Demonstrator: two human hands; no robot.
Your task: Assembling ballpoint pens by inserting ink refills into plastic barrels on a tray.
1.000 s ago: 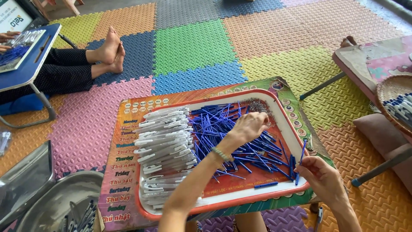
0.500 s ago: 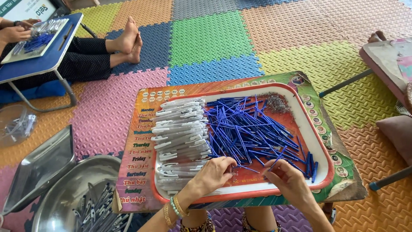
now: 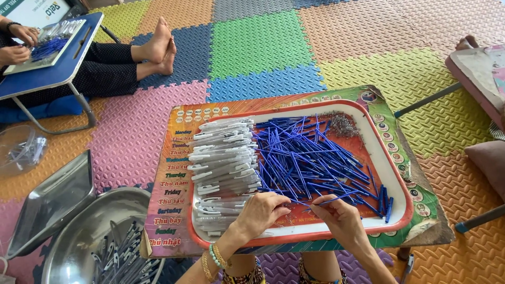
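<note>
hands [image 3: 302, 210] meet over tray [image 3: 400, 181], between white pen barrels [image 3: 223, 163] and blue refills [image 3: 310, 155].

A single head-worn camera looks steeply down and forward from close above a low table [image 3: 421, 210], its tray [image 3: 392, 173] filling the middle. The view reaches across the foam floor mats [image 3: 263, 47] to another person's small table [image 3: 58, 73] at upper left, probably cropped.

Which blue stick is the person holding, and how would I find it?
Find the red-rimmed tray on the low table. At its near edge both hands meet: the left hand and right hand. The thin blue refill pinched in the right fingers is lifted, pointing right, while the others lie piled.
</note>
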